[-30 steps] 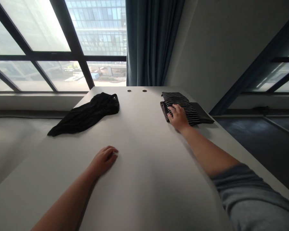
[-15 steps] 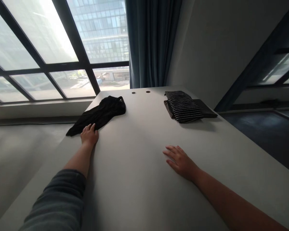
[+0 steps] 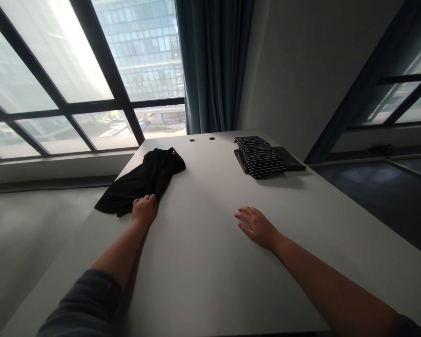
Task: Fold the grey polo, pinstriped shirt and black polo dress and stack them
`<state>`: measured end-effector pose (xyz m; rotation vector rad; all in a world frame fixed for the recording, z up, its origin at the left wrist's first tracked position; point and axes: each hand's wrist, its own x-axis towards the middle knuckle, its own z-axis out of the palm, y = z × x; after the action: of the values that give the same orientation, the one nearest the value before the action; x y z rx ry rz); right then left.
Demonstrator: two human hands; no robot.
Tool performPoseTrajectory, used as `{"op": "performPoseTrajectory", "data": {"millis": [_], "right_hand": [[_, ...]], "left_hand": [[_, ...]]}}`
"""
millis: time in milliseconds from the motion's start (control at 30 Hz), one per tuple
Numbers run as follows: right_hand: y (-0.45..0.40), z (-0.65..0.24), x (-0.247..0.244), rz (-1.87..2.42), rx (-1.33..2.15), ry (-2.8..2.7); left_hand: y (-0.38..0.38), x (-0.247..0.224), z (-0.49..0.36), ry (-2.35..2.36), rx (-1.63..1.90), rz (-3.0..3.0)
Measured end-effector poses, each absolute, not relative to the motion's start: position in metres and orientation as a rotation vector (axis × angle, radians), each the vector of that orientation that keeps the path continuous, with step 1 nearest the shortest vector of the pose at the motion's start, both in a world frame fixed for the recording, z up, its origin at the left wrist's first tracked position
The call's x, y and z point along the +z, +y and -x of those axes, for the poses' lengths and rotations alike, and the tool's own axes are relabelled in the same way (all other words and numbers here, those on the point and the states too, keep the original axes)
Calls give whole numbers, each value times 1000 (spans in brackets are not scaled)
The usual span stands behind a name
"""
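A rumpled black garment (image 3: 140, 180) lies spread along the left side of the white table (image 3: 196, 262); what kind it is I cannot tell. My left hand (image 3: 145, 208) is closed on its near edge, with the fingers curled over the cloth. On the right half of the table, my right hand (image 3: 256, 227) rests palm down with its fingers apart, touching only the tabletop. Beyond it lies a folded black cloth with white stripes (image 3: 261, 157), on top of other folded dark cloth (image 3: 289, 160).
Two round cable holes (image 3: 192, 140) sit near the table's far edge. Behind them hang a blue curtain (image 3: 214, 70) and a large framed window (image 3: 91, 107). Grey floor (image 3: 24, 243) lies beyond the left edge, dark floor (image 3: 358, 187) beyond the right.
My left hand has moved right and curled onto the black garment, whose near side is now pulled wider toward me. My right hand stays nearly in place; the view has shifted slightly.
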<state>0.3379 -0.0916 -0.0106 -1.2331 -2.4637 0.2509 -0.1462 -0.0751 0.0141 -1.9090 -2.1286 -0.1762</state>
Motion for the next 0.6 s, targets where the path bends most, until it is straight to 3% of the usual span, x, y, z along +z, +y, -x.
{"op": "performPoseTrajectory", "data": {"millis": [133,367,500,600], "right_hand": [[-91,-337,-12,1221,249,-2466],[-92,-338,-12,1194,236,-2453],[-107,-331,-7,1095,199,-2425],[-132,-312,-1,937,216,-2459]], "left_hand": [[-106,25,83,-2152,-55,2134],[-161,36,-28,-2103,-141,2418],[-197,50,-39,-2089,-324,2615],[-227,52,-13,-2212,-272,2431]]}}
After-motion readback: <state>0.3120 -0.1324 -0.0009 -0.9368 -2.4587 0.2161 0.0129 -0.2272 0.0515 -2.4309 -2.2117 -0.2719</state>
